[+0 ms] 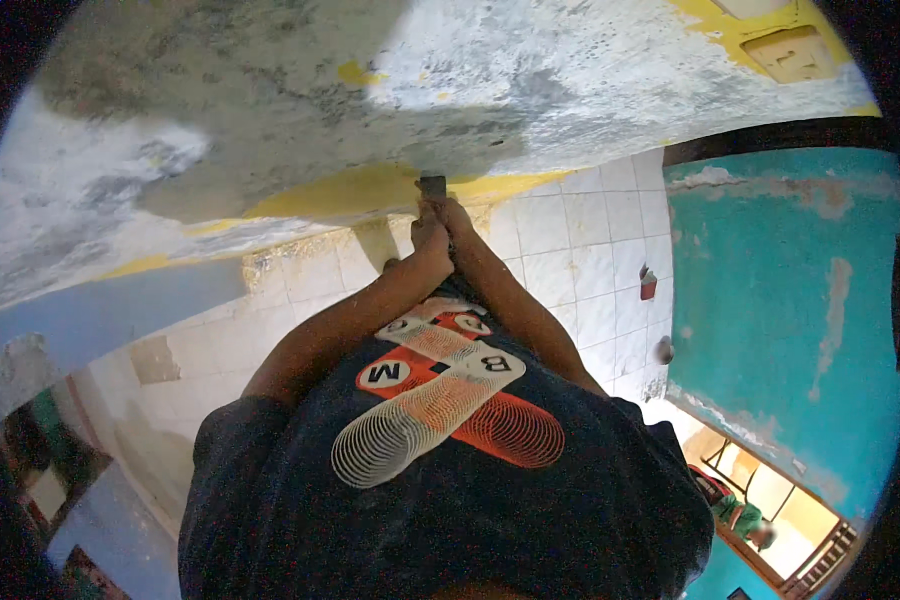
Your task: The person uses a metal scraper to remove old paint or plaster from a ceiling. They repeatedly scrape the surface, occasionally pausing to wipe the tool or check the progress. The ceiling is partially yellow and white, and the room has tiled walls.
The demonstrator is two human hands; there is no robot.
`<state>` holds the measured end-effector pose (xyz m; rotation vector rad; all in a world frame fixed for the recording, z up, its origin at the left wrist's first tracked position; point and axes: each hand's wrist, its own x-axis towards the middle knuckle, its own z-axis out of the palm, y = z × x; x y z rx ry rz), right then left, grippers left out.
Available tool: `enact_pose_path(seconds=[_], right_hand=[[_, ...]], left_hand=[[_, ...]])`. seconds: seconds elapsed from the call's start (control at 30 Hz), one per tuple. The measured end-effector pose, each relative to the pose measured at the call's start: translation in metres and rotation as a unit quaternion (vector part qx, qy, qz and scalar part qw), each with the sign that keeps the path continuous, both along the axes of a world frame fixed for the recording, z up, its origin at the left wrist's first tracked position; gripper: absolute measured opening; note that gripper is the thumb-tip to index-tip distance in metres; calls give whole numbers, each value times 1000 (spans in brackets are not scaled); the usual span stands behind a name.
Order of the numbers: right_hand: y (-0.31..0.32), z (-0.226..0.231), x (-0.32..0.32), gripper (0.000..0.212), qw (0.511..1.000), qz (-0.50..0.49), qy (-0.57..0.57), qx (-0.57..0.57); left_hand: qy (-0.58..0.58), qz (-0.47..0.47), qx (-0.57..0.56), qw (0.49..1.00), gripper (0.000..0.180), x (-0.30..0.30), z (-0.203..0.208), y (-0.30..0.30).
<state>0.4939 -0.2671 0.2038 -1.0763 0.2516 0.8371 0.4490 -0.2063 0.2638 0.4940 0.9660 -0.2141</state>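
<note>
Both of my arms stretch forward and meet low at the wall [300,140]. My left hand [429,236] and my right hand [456,217] are closed close together around one tool, a scraper [433,187] with a flat, dark, rectangular blade. Its handle is hidden by my fingers. The blade lies at a band of yellow paint [340,192] along the wall's lower part. Above that band the surface is bare, patchy grey and white.
White floor tiles [590,235] run below the wall. A small red object [648,284] lies on them at the right. Beyond stands a peeling teal wall [780,300]. A switch box [790,54] sits at the upper right. A person in green [745,517] is near the doorway, lower right.
</note>
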Motion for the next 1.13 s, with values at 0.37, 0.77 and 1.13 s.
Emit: enact_pose_path(seconds=[0.37,0.77,1.13], right_hand=[[-3,32,10,21,999,29,4,-18],[-8,9,14,22,989,54,64,125],[-152,-64,-60,43,949,-180,242,-86]], left_hand=[[0,-24,33,999,64,12,44,8],[45,-173,-128,975,71,-22,57,76],[78,-42,228,970,70,-215,-145,244]])
